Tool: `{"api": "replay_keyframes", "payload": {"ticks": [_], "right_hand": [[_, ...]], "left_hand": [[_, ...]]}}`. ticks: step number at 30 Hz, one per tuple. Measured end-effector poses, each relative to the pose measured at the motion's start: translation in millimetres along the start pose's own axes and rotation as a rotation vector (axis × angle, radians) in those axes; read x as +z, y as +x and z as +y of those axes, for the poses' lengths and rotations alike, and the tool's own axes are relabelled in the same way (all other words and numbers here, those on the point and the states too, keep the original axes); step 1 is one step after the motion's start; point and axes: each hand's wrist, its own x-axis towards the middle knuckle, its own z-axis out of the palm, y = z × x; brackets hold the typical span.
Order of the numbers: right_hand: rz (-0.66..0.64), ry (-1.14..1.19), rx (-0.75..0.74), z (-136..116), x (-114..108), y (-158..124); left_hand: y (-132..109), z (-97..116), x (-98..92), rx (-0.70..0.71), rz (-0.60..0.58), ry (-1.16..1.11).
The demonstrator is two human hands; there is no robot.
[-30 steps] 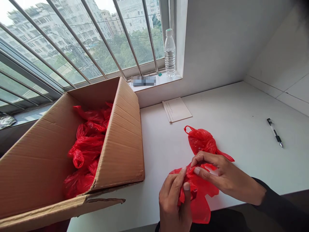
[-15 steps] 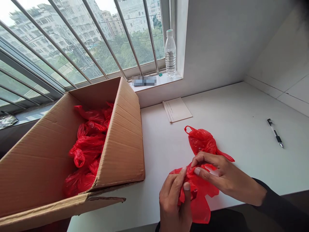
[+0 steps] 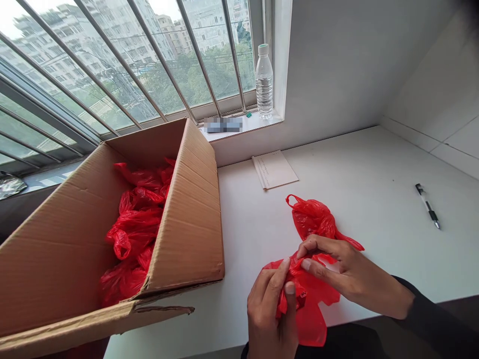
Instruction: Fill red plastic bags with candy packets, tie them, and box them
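A thin red plastic bag [image 3: 310, 319] lies spread near the front edge of the white table, gathered between my hands. My left hand [image 3: 271, 309] is closed on its crumpled left part, thumb against fingers. The fingertips of my right hand [image 3: 337, 269] pinch the same bag at its upper middle, close to my left fingertips. Just behind my hands a second red bag [image 3: 314, 217] rests bunched up, with a loop at its left and a tail at its right.
An open cardboard box [image 3: 194, 214] with several bunched red bags [image 3: 140, 219] stands at the left. A notebook [image 3: 277, 170] lies near the wall, a pen [image 3: 427, 207] at the right. On the windowsill stands a water bottle [image 3: 264, 87].
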Motion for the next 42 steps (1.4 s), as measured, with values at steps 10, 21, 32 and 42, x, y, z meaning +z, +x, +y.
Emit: {"api": "replay_keyframes", "payload": {"ticks": [10,21,32,42], "right_hand": [[0.009,-0.011,-0.015,3.3,0.7,-1.1],[0.015,0.001,-0.013,5.4,0.4,-0.1],[0.012,0.002,-0.004,1.4,2.8,1.3],[0.033,-0.142,0.016,9.3,5.5,-2.5]], "left_hand": [[0.0,-0.8,-1.9,0.000,-0.030,-0.009],[-0.4,1.0,-0.1,-0.022,-0.020,-0.028],[-2.7,-3.6,-2.3,-0.047,-0.031,-0.019],[-3.6,-4.5,-6.8,-0.159,-0.002,-0.059]]}}
